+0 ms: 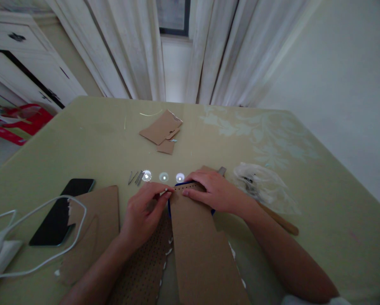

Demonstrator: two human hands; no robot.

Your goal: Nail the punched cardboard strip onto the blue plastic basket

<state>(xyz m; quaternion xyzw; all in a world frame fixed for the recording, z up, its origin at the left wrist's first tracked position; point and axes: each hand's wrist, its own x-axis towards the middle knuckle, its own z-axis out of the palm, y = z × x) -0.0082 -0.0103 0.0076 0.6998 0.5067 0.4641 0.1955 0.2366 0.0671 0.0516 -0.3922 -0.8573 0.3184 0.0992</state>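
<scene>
Long brown cardboard strip [202, 245] lay near-centre on the pale green table [97, 144], its far end pressed flat under the open right hand [213, 192], left hand [147, 212] pinching a small pale object [165, 190] at its far-left corner; judged light, stiff, easily creased, best held by the edges.

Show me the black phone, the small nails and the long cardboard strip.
black phone [58, 219], head view, middle of its screen.
small nails [136, 178], head view, middle of the bunch.
long cardboard strip [198, 250], head view, its bare middle.
</scene>
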